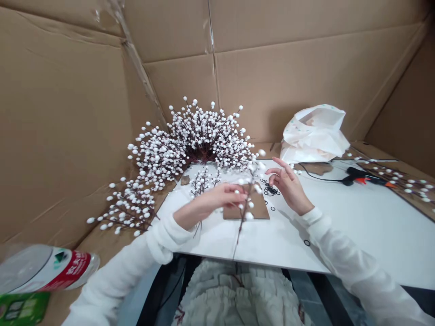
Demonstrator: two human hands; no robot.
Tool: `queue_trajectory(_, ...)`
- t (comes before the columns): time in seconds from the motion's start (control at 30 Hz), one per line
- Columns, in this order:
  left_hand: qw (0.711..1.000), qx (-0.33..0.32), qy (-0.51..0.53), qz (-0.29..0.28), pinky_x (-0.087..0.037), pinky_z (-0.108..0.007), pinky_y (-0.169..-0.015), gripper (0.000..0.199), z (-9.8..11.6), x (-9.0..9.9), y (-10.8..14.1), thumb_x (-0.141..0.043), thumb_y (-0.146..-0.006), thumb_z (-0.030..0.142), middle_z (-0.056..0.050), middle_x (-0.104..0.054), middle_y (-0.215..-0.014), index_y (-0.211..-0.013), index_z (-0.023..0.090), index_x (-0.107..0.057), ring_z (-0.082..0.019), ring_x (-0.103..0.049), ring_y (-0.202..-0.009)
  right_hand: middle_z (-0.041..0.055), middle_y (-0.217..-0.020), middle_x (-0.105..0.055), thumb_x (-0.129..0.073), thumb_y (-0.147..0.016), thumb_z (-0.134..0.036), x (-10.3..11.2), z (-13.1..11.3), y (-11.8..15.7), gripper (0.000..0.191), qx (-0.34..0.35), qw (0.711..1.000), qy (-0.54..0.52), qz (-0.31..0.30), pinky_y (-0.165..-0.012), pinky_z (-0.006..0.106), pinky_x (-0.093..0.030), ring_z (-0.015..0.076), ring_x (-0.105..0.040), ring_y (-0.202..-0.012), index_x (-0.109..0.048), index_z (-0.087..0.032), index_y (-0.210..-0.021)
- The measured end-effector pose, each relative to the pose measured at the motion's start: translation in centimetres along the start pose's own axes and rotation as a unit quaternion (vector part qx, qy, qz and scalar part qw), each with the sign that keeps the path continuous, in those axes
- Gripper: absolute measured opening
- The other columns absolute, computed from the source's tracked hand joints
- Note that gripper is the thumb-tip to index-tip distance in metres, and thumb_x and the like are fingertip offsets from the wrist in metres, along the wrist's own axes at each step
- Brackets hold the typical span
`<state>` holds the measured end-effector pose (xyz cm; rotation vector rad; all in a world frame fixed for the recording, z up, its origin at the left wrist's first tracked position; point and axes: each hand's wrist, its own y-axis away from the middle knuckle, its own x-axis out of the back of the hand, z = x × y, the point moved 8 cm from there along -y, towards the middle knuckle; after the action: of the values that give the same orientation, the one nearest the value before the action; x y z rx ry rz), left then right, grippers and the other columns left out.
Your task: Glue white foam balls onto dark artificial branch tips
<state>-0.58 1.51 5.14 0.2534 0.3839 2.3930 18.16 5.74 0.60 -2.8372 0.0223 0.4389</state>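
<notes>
My left hand (231, 195) is closed around the dark stem of a white berry branch (245, 210), which stands nearly upright over a small cardboard piece (251, 213). To the right, my right hand (287, 183) is raised with its fingers apart and nothing in them. Near its fingertips lies a pile of small black rings (271, 189), with several loose ones scattered around. A few shorter berry sprigs (201, 183) rest on the white board just beyond my left forearm.
A large mass of white berry branches (204, 131) spreads along the back left. At the back right sits a white plastic bag (314, 136). A black tool with orange parts (369, 177) and its cable lie right, beside more berry branches (413, 188). A large bottle (47, 268) lies at left.
</notes>
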Motion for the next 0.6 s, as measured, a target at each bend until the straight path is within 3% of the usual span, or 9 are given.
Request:
queue_trajectory(0.1,0.984,-0.053,-0.084,0.148,-0.042,-0.014,-0.064,0.020,3.3,5.6,2.8,-0.063,-0.072,0.035,0.001,-0.059,-0.079,-0.080,0.017,-0.060,-0.006,-0.053,-0.071,0.0030,-0.086,-0.057,-0.065,-0.076,-0.046,0.3,0.7,-0.1,0.053,-0.021,1.000,0.011,0.005,-0.066,0.025,-0.041,0.0101,-0.047,-0.065,-0.049,-0.022,-0.121)
queue_trajectory(0.17,0.961,-0.067,-0.114,0.243,-0.038,-0.013,-0.058,0.021,4.8,9.1,4.8,-0.063,-0.071,0.036,0.001,-0.060,-0.080,-0.074,0.017,-0.056,-0.005,-0.049,-0.064,0.0009,-0.075,-0.054,-0.066,-0.075,-0.042,1.1,1.1,-0.2,0.046,-0.020,0.999,0.021,0.030,-0.063,0.024,-0.038,0.0099,-0.045,-0.064,-0.054,-0.019,-0.112)
queue_trajectory(0.23,0.943,-0.068,-0.148,0.289,-0.033,-0.013,-0.053,0.019,5.1,11.6,5.7,-0.062,-0.069,0.034,0.002,-0.059,-0.077,-0.069,0.017,-0.052,-0.004,-0.047,-0.060,-0.0005,-0.066,-0.050,-0.065,-0.075,-0.042,1.8,1.4,-0.4,0.041,-0.013,0.998,0.023,0.050,-0.060,0.023,-0.036,0.0099,-0.043,-0.061,-0.056,-0.017,-0.107)
queue_trajectory(0.3,0.941,-0.045,-0.168,0.290,-0.029,-0.013,-0.051,0.020,3.7,13.0,5.3,-0.060,-0.069,0.034,0.003,-0.053,-0.063,-0.064,0.017,-0.051,-0.003,-0.042,-0.054,-0.0017,-0.061,-0.045,-0.063,-0.077,-0.044,2.1,1.5,-0.5,0.041,-0.007,0.998,0.024,0.061,-0.057,0.023,-0.033,0.0098,-0.040,-0.059,-0.057,-0.016,-0.106)
queue_trajectory(0.37,0.944,0.000,-0.170,0.282,-0.028,-0.014,-0.050,0.023,1.0,14.1,4.0,-0.057,-0.070,0.037,0.004,-0.048,-0.055,-0.061,0.016,-0.053,-0.003,-0.038,-0.050,-0.0032,-0.056,-0.038,-0.061,-0.078,-0.048,2.2,1.5,-0.5,0.041,-0.003,0.998,0.025,0.065,-0.055,0.024,-0.030,0.0097,-0.035,-0.055,-0.057,-0.016,-0.105)
queue_trajectory(0.5,0.951,0.060,-0.168,0.253,-0.034,-0.016,-0.054,0.027,-4.4,14.8,1.3,-0.059,-0.065,0.042,0.000,-0.059,-0.065,-0.065,0.015,-0.057,-0.007,-0.048,-0.057,-0.0055,-0.050,-0.028,-0.060,-0.080,-0.051,2.3,1.6,-0.4,0.042,-0.004,0.997,0.025,0.069,-0.054,0.025,-0.030,0.0097,-0.030,-0.050,-0.057,-0.016,-0.103)
queue_trajectory(0.6,0.944,0.061,-0.188,0.263,-0.035,-0.017,-0.054,0.029,-6.0,14.8,0.6,-0.061,-0.065,0.041,-0.003,-0.065,-0.072,-0.075,0.014,-0.062,-0.009,-0.053,-0.060,-0.0053,-0.050,-0.030,-0.060,-0.079,-0.052,2.4,1.9,-0.4,0.043,-0.013,0.997,0.033,0.074,-0.054,0.024,-0.029,0.0096,-0.032,-0.050,-0.057,-0.016,-0.102)
